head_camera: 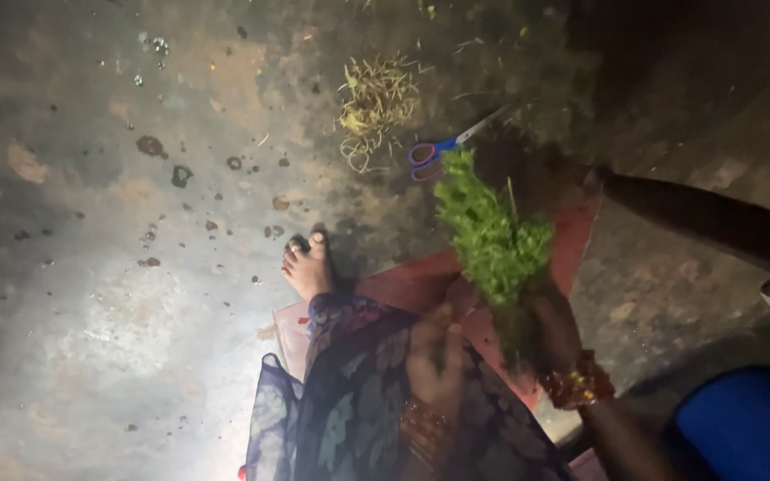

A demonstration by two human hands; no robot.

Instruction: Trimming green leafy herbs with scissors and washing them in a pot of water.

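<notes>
Greens bunch held over red mat, long axis running up-frame, leafy end pointing toward scissors, stems down in right hand, fingers wrapped around them. Left hand beside, loosely curled; grip cannot be told.

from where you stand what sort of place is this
Probably a home floor or yard used for kitchen work at ground level: bare stained concrete floor, a bunch of green herbs held over a red mat, scissors beside plant trimmings.
</notes>
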